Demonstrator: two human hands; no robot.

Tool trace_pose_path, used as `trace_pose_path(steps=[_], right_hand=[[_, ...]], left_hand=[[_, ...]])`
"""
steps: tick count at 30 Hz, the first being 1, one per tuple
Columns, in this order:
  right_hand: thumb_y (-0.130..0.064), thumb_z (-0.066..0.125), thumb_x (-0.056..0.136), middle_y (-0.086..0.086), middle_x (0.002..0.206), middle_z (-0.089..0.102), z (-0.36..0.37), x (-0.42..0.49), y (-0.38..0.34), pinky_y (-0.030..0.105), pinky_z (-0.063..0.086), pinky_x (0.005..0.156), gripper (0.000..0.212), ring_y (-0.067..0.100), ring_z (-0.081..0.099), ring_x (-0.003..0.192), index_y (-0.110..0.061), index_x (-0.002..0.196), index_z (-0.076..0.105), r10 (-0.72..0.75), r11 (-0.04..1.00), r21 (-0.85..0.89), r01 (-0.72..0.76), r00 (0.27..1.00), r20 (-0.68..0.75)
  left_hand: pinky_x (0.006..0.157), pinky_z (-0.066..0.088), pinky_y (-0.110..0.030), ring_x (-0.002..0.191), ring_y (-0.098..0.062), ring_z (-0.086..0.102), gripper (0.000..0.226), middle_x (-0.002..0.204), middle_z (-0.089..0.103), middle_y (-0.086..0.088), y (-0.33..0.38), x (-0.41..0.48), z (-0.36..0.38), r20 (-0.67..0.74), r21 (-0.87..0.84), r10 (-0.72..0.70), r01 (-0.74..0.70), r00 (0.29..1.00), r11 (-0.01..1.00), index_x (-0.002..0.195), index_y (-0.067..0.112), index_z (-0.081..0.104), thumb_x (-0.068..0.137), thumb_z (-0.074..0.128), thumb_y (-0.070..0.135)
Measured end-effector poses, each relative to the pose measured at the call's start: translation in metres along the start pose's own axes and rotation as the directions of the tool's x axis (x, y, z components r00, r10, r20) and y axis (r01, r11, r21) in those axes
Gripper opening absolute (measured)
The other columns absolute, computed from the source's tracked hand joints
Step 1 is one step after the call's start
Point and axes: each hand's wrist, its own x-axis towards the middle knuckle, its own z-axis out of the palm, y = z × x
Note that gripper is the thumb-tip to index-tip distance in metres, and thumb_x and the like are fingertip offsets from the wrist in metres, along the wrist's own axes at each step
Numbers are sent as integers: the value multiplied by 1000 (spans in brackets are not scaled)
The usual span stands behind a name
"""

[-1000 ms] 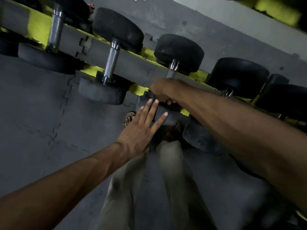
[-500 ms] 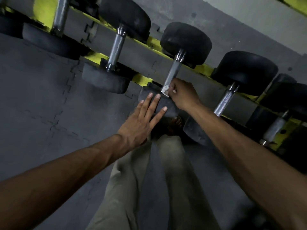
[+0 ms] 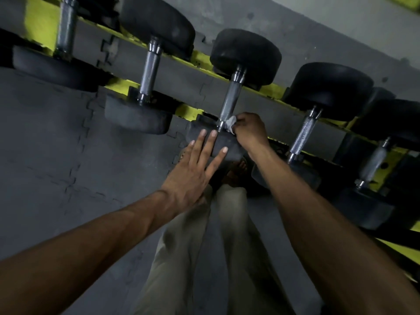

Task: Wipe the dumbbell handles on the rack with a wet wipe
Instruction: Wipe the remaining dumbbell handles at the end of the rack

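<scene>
Dumbbell (image 3: 246, 55) laid across the yellow rack (image 3: 188, 110), third from the left in the row. Far head up toward the wall, near head (image 3: 197, 123) closest to the person. Steel handle (image 3: 230, 98) between the two heads, bare along most of its length.

Wipe (image 3: 230, 123): small, white, crumpled. Pressed to the right side of the handle at its lower end, just above the near head.

Right hand (image 3: 248, 130) just right of the handle, fingers curled, pinching the wipe against the steel. Back of the hand toward the camera, fingertips hidden behind knuckles and wipe. Wrist crossing the right corner of the near head.

Left hand (image 3: 191, 176) below and left of the handle, flat and spread, holding nothing. Fingers (image 3: 212, 142) straight, laid on the near head, tips close to the base of the handle but not on it.

Hands near each other yet apart, with the handle's lower end between them.

More dumbbells on the same rack: left neighbour (image 3: 150, 69) and right neighbour (image 3: 303, 135), neither touched by a hand. Dark floor (image 3: 45, 155) of jigsaw-seamed mats at left. Light trousers (image 3: 181, 258) low in the head view, between the two forearms.
</scene>
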Motion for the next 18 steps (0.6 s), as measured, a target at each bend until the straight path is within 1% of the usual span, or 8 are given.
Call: trace_pose_path(steps=[3,5,7,9,12,15,17,18], right_hand=[[7,58,75,1,57,62,0,6,-16,27,43,54,25,11,57,49,-10,58,65,106,959,263,-107,994,17],[13,49,83,0,57,53,-10,21,-26,20,39,50,34,5,49,41,-14,63,55,145,894,423,-150,988,44],[-2,50,89,-4,58,58,-19,40,-37,18,47,56,22,3,56,52,-16,73,50,156,831,537,-146,987,27],[-7,52,78,8,69,61,-14,47,-37,25,50,68,7,18,60,70,-13,75,54,161,825,554,-108,986,-47],[1,50,89,10,64,55,-9,12,-40,22,41,52,27,21,54,60,-13,67,56,253,811,529,-249,965,66],[10,48,91,6,64,54,-14,9,-41,18,38,41,34,15,56,50,-14,67,52,231,872,410,-268,963,140],[10,50,93,-1,57,60,-19,30,-51,17,41,38,33,5,56,41,-12,69,51,283,819,515,-253,959,20],[8,56,90,1,60,66,-19,38,-58,22,50,42,28,9,63,47,-11,70,56,299,811,552,-192,948,-109]], left_hand=[[129,7,-59,150,-55,-29,136,154,-44,-36,-1,0,1,19,0,13,-13,1000,1000,155,7,-37,88,64,69],[129,6,-59,150,-55,-30,132,154,-44,-36,-2,0,5,4,2,16,-16,1000,1000,155,7,-37,90,62,67],[128,6,-59,149,-55,-31,128,154,-44,-36,-3,1,6,-17,2,28,-28,999,1000,155,7,-37,92,61,62],[129,6,-59,149,-55,-31,125,154,-44,-36,-4,0,5,-17,-7,41,-41,999,999,155,7,-36,94,58,59],[129,6,-59,150,-56,-29,129,154,-43,-37,-7,-1,2,-29,0,46,-46,999,999,156,6,-35,91,59,65],[128,7,-60,150,-56,-28,131,155,-42,-36,-10,-2,1,-12,-3,68,-68,998,998,157,7,-33,89,62,67],[128,6,-60,150,-57,-28,130,155,-42,-37,-10,-2,3,-9,-3,81,-81,997,997,157,7,-33,90,61,66],[128,6,-60,150,-56,-28,129,155,-42,-37,-11,-1,4,-22,9,83,-82,996,997,157,7,-34,90,60,66]])
